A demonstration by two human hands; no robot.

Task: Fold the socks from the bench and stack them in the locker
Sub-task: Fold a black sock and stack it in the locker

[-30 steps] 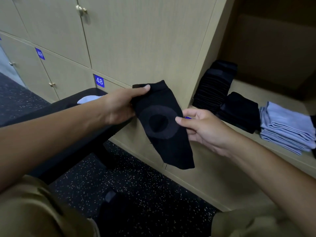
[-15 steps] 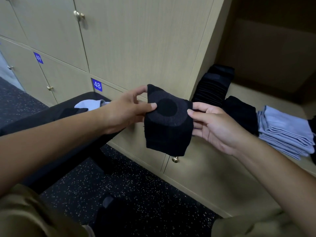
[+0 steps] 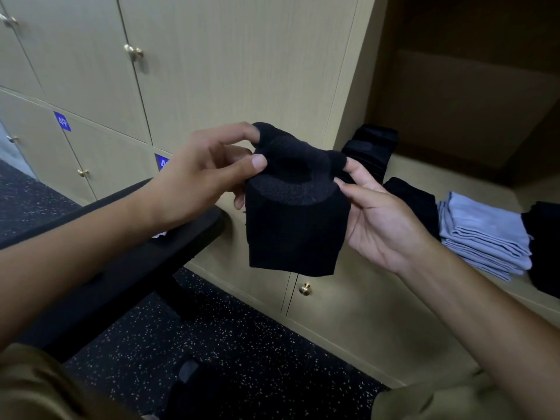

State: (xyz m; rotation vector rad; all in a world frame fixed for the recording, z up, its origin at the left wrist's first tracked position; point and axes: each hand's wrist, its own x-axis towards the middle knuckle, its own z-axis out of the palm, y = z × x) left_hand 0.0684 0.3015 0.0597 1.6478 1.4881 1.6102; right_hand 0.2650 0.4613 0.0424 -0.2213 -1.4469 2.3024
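Bare forearms (image 3: 91, 237), olive-khaki trousers (image 3: 36, 386) over knees

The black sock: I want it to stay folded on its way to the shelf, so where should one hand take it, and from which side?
Probably at the folded top of the black sock, where the left hand and right hand already pinch its two upper corners. Pinching across both layers there, from above, should keep the fold closed; the lower edge hangs free and would likely open.
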